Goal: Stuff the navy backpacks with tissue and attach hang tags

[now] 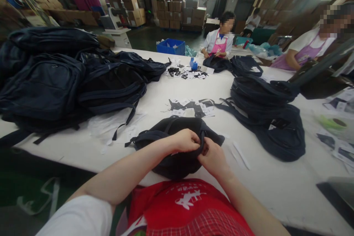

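A dark navy backpack (177, 127) lies on the white table (177, 92) right in front of me, against my red apron. My left hand (188, 141) is closed on the backpack's strap, near its upper right part. Close beside it, my right hand (212, 155) pinches the same strap from the other side, fingertips curled inward. Whether a small item sits between the fingers is hidden. Just beyond the backpack is a scatter of dark and white tags (192, 107).
Navy backpacks (41, 84) are heaped at the left, and a smaller stack (265, 114) stands at the right. Farther back lie more tags (185, 73), a blue tape dispenser (193, 64) and a blue bin (170, 47). A co-worker (219, 42) handles a bag across the table.
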A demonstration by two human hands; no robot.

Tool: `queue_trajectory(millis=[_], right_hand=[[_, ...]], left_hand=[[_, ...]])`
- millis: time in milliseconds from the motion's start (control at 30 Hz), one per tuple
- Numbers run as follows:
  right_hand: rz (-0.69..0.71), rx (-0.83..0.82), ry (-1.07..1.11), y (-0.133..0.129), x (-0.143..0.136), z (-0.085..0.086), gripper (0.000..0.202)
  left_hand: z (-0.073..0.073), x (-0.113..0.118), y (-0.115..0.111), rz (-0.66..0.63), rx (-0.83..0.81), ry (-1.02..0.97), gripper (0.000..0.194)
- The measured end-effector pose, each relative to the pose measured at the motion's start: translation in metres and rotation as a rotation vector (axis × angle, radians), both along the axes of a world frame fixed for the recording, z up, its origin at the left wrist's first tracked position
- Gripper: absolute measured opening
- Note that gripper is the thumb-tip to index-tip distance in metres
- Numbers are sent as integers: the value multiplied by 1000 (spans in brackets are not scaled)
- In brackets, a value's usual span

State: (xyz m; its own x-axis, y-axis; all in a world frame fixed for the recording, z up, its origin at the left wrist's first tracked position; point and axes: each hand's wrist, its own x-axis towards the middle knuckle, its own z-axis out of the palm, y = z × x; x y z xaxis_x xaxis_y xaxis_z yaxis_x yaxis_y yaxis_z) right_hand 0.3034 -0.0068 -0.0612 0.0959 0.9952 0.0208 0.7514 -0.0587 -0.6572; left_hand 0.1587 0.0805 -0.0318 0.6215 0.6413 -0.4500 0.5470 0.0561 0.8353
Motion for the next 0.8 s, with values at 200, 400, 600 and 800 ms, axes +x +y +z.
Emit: queue_trajectory(millis=[200,400,600,800], right_hand=[[39,-46,57,0,6,-3,20],[85,-74,230,0,16,-15,33],[37,-61,139,2,19,-26,20],[89,-26,149,3,12,-25,29]], left_hand=[[-14,-5,0,100,-390,-219,15],[-18,-15,-5,221,-562,-376,32],[-6,-14,-15,262,-589,-369,31],[2,-5,-27,115,269,46,34]])
